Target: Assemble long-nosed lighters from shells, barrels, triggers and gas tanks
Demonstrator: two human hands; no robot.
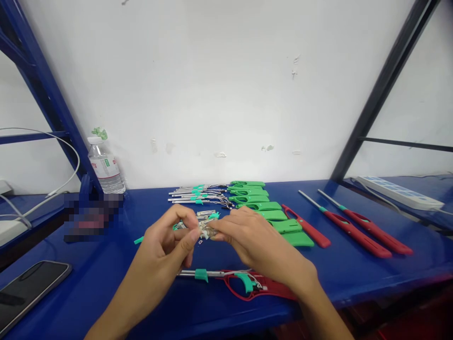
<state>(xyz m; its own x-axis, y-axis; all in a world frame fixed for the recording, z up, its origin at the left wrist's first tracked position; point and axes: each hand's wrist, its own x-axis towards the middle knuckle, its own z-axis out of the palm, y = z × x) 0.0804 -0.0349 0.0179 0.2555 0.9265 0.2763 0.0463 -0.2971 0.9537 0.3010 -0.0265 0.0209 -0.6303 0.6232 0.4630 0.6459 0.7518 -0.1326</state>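
My left hand (166, 241) and my right hand (255, 236) meet over the middle of the table, thumbs and forefingers pinching a small pale, partly metallic lighter part (205, 231). Its exact shape is mostly covered by fingers. Just in front lies a red lighter casing half (230, 289), with a teal trigger (247, 283), thin wires and a metal tube bearing a teal clip (201, 275). My right forearm covers its right end. Behind my fingers is a pile of small metal and teal parts (208, 215), partly hidden.
Farther back, several wired metal tubes (194, 194) lie beside several green casings (247, 191). A red casing half (311, 231) and two red lighters (357, 233) are to the right. A water bottle (106, 170), phone (31, 293) and power strip (399, 192) stand or lie around.
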